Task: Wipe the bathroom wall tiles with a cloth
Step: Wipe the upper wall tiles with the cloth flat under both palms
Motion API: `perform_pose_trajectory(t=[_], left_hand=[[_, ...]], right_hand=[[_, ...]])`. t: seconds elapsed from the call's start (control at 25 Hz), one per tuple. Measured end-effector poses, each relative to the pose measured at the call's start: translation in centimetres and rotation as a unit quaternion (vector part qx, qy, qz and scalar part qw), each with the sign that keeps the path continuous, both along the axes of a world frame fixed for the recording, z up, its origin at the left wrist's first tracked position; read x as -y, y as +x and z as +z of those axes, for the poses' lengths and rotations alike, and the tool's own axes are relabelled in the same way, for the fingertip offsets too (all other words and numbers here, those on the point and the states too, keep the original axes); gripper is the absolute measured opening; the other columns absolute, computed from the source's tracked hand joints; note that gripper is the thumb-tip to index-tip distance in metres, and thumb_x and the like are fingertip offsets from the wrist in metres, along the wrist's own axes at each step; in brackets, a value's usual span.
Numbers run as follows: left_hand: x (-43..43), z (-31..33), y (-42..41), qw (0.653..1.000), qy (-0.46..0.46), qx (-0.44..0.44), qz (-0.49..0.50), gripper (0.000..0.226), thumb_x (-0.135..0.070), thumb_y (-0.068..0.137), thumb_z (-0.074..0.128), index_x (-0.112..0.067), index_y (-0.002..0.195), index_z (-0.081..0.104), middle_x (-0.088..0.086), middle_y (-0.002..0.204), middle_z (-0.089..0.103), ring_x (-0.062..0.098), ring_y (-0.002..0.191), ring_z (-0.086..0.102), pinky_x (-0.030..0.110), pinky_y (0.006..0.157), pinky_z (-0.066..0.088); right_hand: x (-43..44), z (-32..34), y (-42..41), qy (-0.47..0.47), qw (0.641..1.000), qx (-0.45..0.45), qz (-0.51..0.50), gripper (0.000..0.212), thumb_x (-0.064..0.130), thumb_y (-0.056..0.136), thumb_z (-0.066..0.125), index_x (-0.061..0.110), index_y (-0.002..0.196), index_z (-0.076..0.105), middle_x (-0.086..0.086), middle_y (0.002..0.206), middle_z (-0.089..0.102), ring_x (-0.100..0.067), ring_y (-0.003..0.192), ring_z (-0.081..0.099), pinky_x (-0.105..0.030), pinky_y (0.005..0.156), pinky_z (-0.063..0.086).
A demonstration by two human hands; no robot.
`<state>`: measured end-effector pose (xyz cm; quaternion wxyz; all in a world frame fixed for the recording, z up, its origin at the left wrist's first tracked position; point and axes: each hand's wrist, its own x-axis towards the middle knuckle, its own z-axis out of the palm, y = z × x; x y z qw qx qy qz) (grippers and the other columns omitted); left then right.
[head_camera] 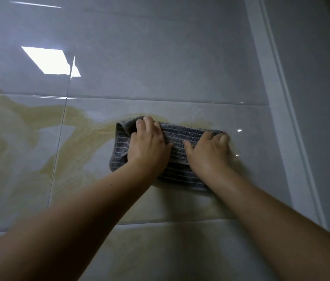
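Note:
A grey cloth (182, 136) with thin pale stripes lies flat against the glossy wall tiles (160, 63). My left hand (147, 142) presses on its left half, fingers spread and reaching over the cloth's upper edge. On the right half rests my right hand (208, 149), its fingers stretched to the cloth's right end. Both forearms reach up from the bottom of the view. The tiles are pale grey with wide yellowish veins running left of the cloth.
A white corner trim (281, 118) runs down the right side, with another grey wall (322, 98) beyond it. Grout lines cross the tiles above and below the cloth. A bright ceiling light reflection (48, 59) shows at upper left.

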<state>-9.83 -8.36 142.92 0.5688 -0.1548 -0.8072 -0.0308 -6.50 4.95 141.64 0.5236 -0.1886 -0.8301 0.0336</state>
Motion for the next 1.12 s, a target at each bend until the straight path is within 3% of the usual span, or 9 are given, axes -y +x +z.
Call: perform_pose_trajectory(t=[0.08,0.2,0.28,0.44,0.56,0.72,0.92,1.0,1.12], left_hand=[[0.3,-0.7,-0.9,0.999,0.001,-0.034,-0.030,0.071,-0.055,0.099,0.036,-0.012,0.152,0.014,0.014,0.151,0.021,0.037,0.134,0.026,0.049,0.103,0.037],[1.0,-1.4,-2.2,0.998,-0.019,-0.050,-0.023,0.068,-0.059,0.098,0.029,-0.025,0.154,0.008,0.011,0.155,0.024,0.040,0.139,0.024,0.055,0.105,0.033],[1.7,-1.4,-2.8,0.996,-0.028,-0.086,-0.027,0.060,-0.059,0.098,0.027,-0.026,0.148,0.026,0.012,0.149,0.037,0.041,0.134,0.033,0.057,0.101,0.037],[4.4,0.6,-4.2,0.976,-0.069,-0.186,-0.085,0.040,-0.030,0.095,0.034,-0.012,0.125,0.054,0.017,0.119,0.057,0.036,0.103,0.050,0.047,0.085,0.045],[6.4,1.7,-4.7,0.964,-0.126,-0.229,-0.040,0.037,-0.013,0.084,0.053,-0.006,0.120,0.059,0.020,0.111,0.060,0.038,0.096,0.056,0.047,0.091,0.044],[6.1,1.9,-3.3,0.972,-0.137,-0.190,0.025,0.034,-0.011,0.086,0.055,-0.005,0.119,0.058,0.018,0.112,0.061,0.037,0.097,0.059,0.045,0.092,0.042],[3.0,1.6,-1.7,0.996,-0.040,-0.084,-0.007,0.035,-0.008,0.101,0.037,0.004,0.133,0.041,0.019,0.133,0.041,0.035,0.126,0.043,0.041,0.096,0.045],[2.1,1.1,-2.3,0.998,-0.019,-0.055,-0.037,0.042,-0.017,0.102,0.032,0.005,0.138,0.035,0.023,0.146,0.030,0.039,0.141,0.026,0.049,0.108,0.038],[2.7,0.0,-4.1,0.992,0.006,-0.060,-0.110,0.067,-0.052,0.097,0.025,-0.007,0.147,0.032,0.022,0.159,0.018,0.035,0.151,0.010,0.056,0.118,0.016]], right_hand=[[0.2,-0.5,-1.7,-0.017,0.996,-0.089,0.015,0.071,0.050,0.100,0.039,-0.010,0.137,0.035,-0.034,0.149,0.025,-0.043,0.137,0.023,-0.046,0.115,0.021],[-0.1,-1.8,-4.2,0.053,0.955,-0.277,0.090,0.049,0.028,0.092,0.063,-0.007,0.123,0.049,-0.028,0.129,0.044,-0.045,0.119,0.044,-0.050,0.100,0.046],[-0.7,-2.5,-5.7,0.126,0.928,-0.329,0.122,0.039,0.009,0.087,0.067,0.001,0.122,0.052,-0.026,0.120,0.048,-0.044,0.111,0.050,-0.049,0.092,0.051],[-1.8,-2.3,-7.0,0.177,0.920,-0.318,0.144,0.046,-0.012,0.082,0.062,0.012,0.121,0.063,-0.026,0.121,0.055,-0.052,0.125,0.042,-0.069,0.100,0.037],[-2.4,-2.1,-7.1,0.199,0.919,-0.308,0.148,0.039,0.006,0.091,0.045,0.015,0.124,0.065,-0.023,0.126,0.056,-0.053,0.130,0.039,-0.071,0.107,0.024],[-2.4,-1.6,-6.5,0.192,0.940,-0.252,0.125,0.051,0.034,0.095,0.032,0.023,0.142,0.048,-0.015,0.150,0.041,-0.045,0.142,0.026,-0.065,0.115,0.017],[-2.8,-1.5,-6.1,0.197,0.959,-0.184,0.092,0.060,0.051,0.094,0.021,0.040,0.153,0.013,-0.009,0.163,0.012,-0.041,0.148,0.005,-0.059,0.118,0.002],[-2.9,-1.6,-6.2,0.195,0.963,-0.163,0.094,0.058,0.053,0.094,0.017,0.044,0.151,0.014,-0.008,0.164,0.007,-0.040,0.148,0.000,-0.059,0.118,-0.001],[-3.0,-1.6,-6.3,0.197,0.963,-0.162,0.093,0.058,0.054,0.094,0.017,0.045,0.151,0.018,-0.008,0.164,0.007,-0.040,0.149,-0.002,-0.060,0.118,-0.001]])
